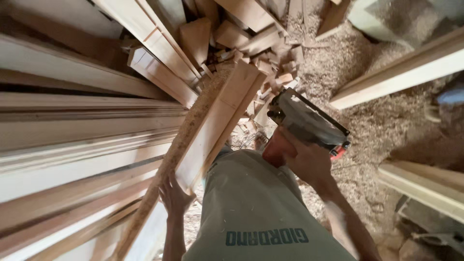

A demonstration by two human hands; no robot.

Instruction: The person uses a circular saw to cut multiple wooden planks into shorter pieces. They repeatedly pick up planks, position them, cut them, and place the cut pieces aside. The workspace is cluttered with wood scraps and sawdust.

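You have one view only, from the camera on your head. It looks steeply down past your chest, close over your hands, onto the stacked planks (72,125) at left and the sawdust-covered floor (382,125) at right.
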